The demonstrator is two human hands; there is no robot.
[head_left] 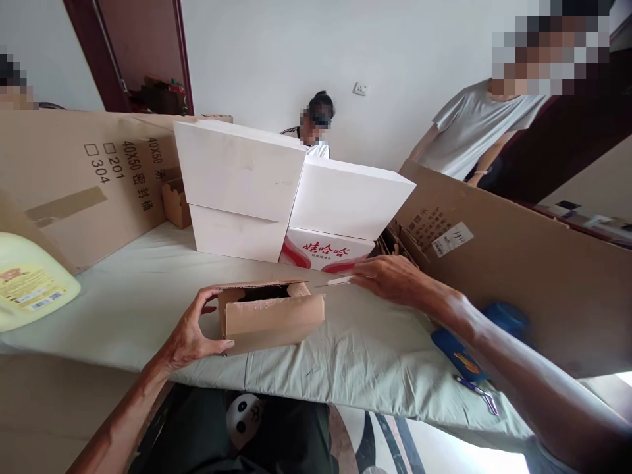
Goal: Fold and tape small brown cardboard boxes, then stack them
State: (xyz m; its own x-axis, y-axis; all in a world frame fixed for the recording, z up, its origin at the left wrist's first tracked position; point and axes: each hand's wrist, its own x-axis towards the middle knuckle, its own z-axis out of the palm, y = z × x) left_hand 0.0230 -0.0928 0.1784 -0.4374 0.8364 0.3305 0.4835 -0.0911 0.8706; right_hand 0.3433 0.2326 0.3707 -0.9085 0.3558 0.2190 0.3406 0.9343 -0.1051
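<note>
Centrally, at the near edge of a table draped in pale green cloth [148,289]: a small brown cardboard box [271,319], top flaps open, resting on the cloth. Clasped at its left end by the left hand [190,336], thumb pressed along the near face, fingers curled over the far top corner. Just to the right, level with the open top, the right hand [390,276], fingers closed in a pinch on a thin white strip [338,281] aimed at the box's far right corner; touching the cardboard or just short of it, impossible to tell.

Behind, mid-table, a stack of two plain white rectangular cartons [237,171], and beside it a third white carton [345,197] set on a red-and-white printed carton [323,253]. Tucked left of the stack, a second small open brown box [175,201]. Flanking everything, two large brown cardboard sheets stood on edge: the left sheet [74,178] printed with black digits, the right sheet [518,263] bearing a white label. At the far left edge, a pale yellow plastic jug [29,283] with a printed label. Beyond the right forearm, a blue round-topped container [508,316], a flat blue packet [457,349] and a thin purple-handled tool [476,388] lying on the cloth.

In the background, a seated person [318,125] behind the white cartons and a standing person in a grey T-shirt [474,125] at far right.
</note>
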